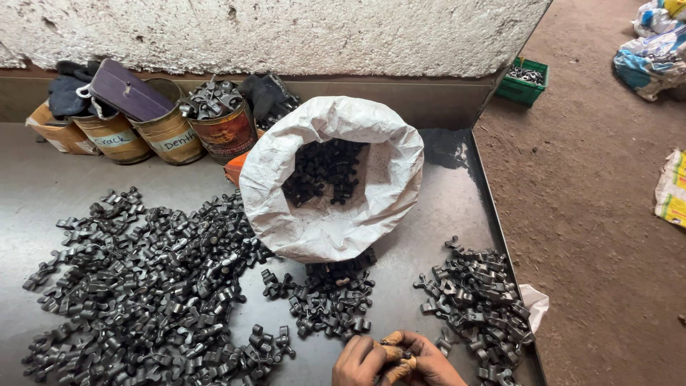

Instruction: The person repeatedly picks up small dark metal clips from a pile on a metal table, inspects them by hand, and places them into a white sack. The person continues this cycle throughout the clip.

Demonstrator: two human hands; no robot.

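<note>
Dark forged steel is what my fingers close on: a small dark forked metal part (397,353) sits between my two hands at the bottom edge of the view. My left hand (359,362) curls round it from the nine o'clock side and my right hand (429,364) from three o'clock, the tan-wrapped fingertips (394,339) pinching together over it. Most of the piece is hidden under my fingers, so I cannot tell which way it is turned.

Just above my hands, at twelve o'clock, lies a small loose cluster of the same dark forked parts (330,299), near but not touching my fingers. At two o'clock a tighter heap of forked parts (477,299) runs along the table's right rim, beside a scrap of white cloth (534,304). At ten o'clock spreads the big scattered pile of forked parts (143,282), by far the largest share on the grey steel table (421,250).

Further out at twelve o'clock stands the white woven sack (330,179) with its mouth rolled down, more parts dark at its bottom. Beyond it, at eleven o'clock, a row of round tins (168,132) lines the wall, one heaped with parts.

I judge the work well short of done: the right heap is modest, while the left pile and the sack hold plenty.
</note>
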